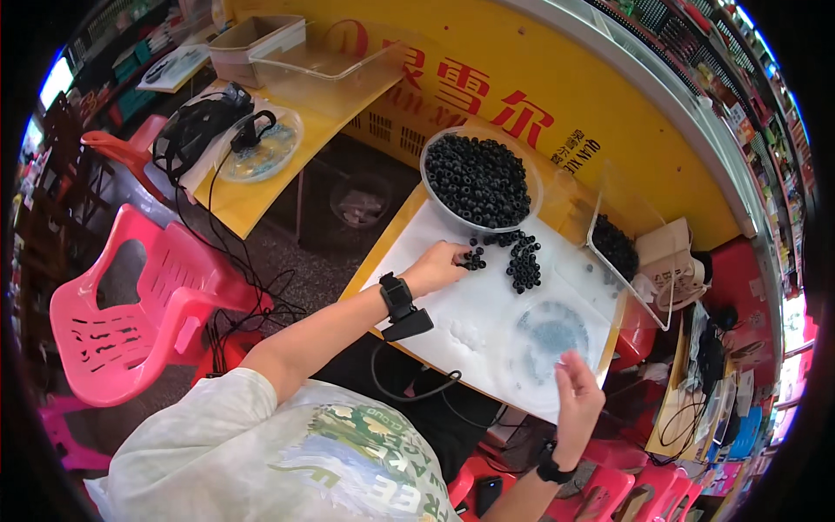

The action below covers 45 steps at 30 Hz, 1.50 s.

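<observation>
My left hand (437, 268) reaches over the white work surface (417, 230), its curled fingertips closed on black beads (471, 259). Beyond it stands a clear round tub (537, 191) heaped with round black beads (478, 178). A loose cluster of the same beads (524, 264) lies just right of my left fingers. My right hand (578, 398) is raised at the near right edge, thumb and fingertips pinched together; anything between them is too small to make out. Beside it sits a shallow clear dish (552, 303) with pale bluish bits (558, 336).
A clear rectangular bin (596, 209) with more black beads stands at the far right. Left are a pink plastic chair (113, 313) and a yellow side table (235, 204) with black cables (204, 126). A yellow panel (626, 113) borders the back.
</observation>
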Each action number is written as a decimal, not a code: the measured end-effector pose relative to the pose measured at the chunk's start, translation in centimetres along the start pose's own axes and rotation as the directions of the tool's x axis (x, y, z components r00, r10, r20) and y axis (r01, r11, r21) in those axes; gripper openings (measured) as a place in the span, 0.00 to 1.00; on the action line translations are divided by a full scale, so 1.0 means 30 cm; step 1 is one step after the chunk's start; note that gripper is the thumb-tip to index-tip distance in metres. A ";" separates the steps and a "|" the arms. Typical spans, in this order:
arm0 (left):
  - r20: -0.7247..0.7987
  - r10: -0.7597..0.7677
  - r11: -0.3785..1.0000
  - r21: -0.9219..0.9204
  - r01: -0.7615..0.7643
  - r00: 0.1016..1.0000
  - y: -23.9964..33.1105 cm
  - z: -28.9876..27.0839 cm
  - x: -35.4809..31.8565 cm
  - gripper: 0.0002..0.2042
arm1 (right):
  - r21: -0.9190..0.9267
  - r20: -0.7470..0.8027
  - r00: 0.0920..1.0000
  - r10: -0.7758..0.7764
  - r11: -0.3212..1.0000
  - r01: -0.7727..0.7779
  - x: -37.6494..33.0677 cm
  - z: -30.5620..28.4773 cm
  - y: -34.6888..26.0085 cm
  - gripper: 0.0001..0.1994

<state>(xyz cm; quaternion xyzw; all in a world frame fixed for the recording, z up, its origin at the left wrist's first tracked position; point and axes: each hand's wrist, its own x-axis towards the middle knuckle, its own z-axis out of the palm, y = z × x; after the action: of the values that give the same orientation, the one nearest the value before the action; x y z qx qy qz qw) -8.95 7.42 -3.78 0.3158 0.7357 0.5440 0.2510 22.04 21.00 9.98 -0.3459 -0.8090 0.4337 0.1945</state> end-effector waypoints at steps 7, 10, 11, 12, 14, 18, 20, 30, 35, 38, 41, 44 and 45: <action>-0.083 -0.012 0.993 0.115 0.022 0.996 0.082 0.053 0.023 0.14 | 0.112 0.033 0.999 0.029 0.993 -0.033 -0.078 0.140 0.001 0.15; -0.117 0.100 0.965 0.254 -0.068 0.988 0.058 0.068 0.045 0.10 | 0.099 0.026 0.999 0.029 0.995 -0.031 -0.098 0.152 -0.014 0.14; -0.114 0.113 0.956 0.284 -0.076 0.987 0.058 0.071 0.047 0.10 | 0.102 0.022 0.999 0.029 0.994 -0.031 -0.102 0.152 -0.002 0.14; -0.139 0.146 0.955 0.278 -0.103 0.980 0.056 0.076 0.045 0.10 | 0.104 0.015 0.999 0.029 0.994 -0.031 -0.108 0.145 0.009 0.14; -0.196 0.207 0.952 0.266 -0.151 0.959 0.043 0.070 0.028 0.10 | 0.091 -0.002 0.999 0.032 0.995 -0.031 -0.112 0.128 0.020 0.14; -0.140 0.105 0.993 -0.033 -0.110 0.985 0.174 0.059 -0.063 0.11 | 0.222 -0.059 0.995 0.075 0.973 -0.061 -0.112 0.154 0.018 0.12; -0.062 0.129 0.982 -0.129 -0.136 0.990 0.165 0.068 -0.113 0.11 | 0.275 -0.022 1.000 0.022 0.961 -0.015 -0.096 0.218 0.017 0.12; 0.313 -0.104 0.905 -0.364 0.221 0.944 0.056 0.022 -0.392 0.12 | 0.459 0.158 0.980 0.124 0.869 -0.184 -0.052 0.562 0.059 0.09; 0.288 -0.102 0.910 -0.359 0.206 0.952 0.053 0.016 -0.415 0.09 | 0.371 0.215 0.964 0.159 0.899 -0.231 -0.057 0.560 0.021 0.10; 0.310 -0.109 0.913 -0.344 0.219 0.944 0.052 0.011 -0.407 0.09 | 0.327 0.178 0.976 0.130 0.927 -0.183 -0.051 0.558 0.026 0.09; 0.308 -0.110 0.899 -0.374 0.227 0.945 0.038 0.013 -0.402 0.08 | 0.318 0.129 0.986 0.103 0.938 -0.139 -0.055 0.567 0.043 0.08; 0.294 -0.120 0.906 -0.358 0.225 0.948 0.029 0.016 -0.404 0.07 | 0.285 0.081 0.994 0.072 0.954 -0.092 -0.066 0.572 0.042 0.08; 0.285 -0.123 0.910 -0.350 0.223 0.951 0.030 0.017 -0.403 0.07 | 0.269 0.063 0.996 0.068 0.959 -0.082 -0.068 0.569 0.034 0.08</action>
<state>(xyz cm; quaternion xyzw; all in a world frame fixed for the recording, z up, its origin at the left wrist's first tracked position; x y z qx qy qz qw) -0.26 -1.00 -2.75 0.2622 0.6036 0.6053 0.4478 13.35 10.22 -0.26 -0.3347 -0.7330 0.5567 0.2019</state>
